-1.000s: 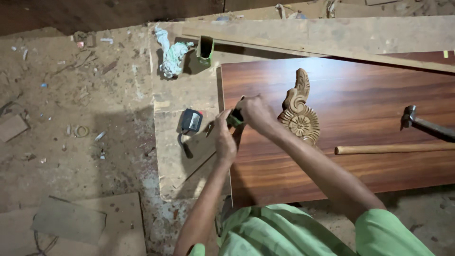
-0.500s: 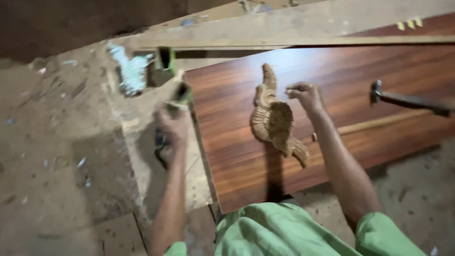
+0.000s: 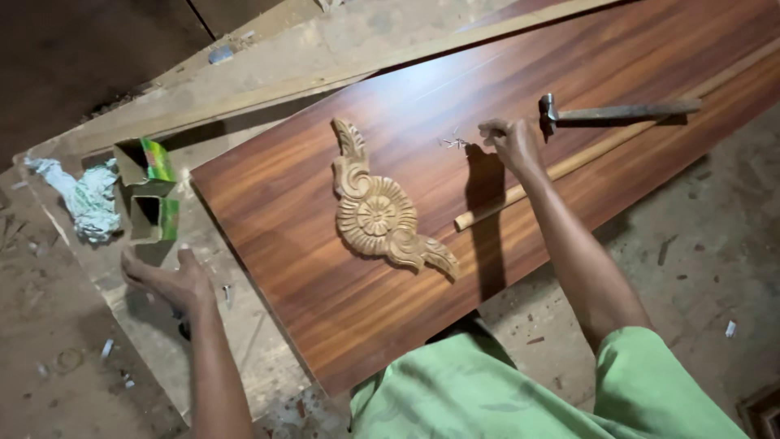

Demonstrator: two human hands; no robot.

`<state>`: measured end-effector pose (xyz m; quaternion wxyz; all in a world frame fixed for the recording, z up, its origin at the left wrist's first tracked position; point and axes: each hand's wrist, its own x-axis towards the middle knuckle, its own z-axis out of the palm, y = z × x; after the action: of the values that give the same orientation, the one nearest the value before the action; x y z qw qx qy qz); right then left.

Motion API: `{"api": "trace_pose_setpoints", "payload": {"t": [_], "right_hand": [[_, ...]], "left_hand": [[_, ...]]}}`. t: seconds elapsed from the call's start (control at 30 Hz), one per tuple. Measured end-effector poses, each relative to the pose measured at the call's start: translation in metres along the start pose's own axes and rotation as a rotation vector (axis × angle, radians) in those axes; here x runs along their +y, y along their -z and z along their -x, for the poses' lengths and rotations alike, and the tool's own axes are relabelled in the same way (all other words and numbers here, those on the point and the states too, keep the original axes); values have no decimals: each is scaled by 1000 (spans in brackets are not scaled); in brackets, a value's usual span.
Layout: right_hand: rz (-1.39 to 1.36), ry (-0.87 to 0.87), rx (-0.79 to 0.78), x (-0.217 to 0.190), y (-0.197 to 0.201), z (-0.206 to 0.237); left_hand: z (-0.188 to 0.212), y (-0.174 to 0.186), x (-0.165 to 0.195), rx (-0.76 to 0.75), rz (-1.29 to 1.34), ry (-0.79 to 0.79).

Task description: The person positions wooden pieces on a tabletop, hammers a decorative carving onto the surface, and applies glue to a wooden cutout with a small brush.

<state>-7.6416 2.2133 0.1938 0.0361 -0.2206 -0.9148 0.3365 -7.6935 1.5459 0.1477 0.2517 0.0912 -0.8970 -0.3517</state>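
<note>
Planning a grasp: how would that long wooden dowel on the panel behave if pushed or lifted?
The dowel looks round and lies loose on the smooth panel, so a sideways push would probably roll it. It looks straight and thin: likely stiff and light. The hammer beside it might stop a roll that way.

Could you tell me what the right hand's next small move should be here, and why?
Probably pinch up one of the small nails: the right hand is bunched just beside that little pile on the brown board, with the carved wooden ornament lying loose nearby and the hammer within easy reach.
</note>
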Motion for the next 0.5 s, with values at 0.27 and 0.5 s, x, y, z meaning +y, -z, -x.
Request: {"api": "trace_pose_setpoints", "payload": {"t": [0.27,0.5], "right_hand": [[116,149,-67,-10,-7,22],[233,364,-55,-30,-2,34]], "left_hand": [[96,-66,231,-383,372,-63],[148,-216,360,-666,72,-357]]}}
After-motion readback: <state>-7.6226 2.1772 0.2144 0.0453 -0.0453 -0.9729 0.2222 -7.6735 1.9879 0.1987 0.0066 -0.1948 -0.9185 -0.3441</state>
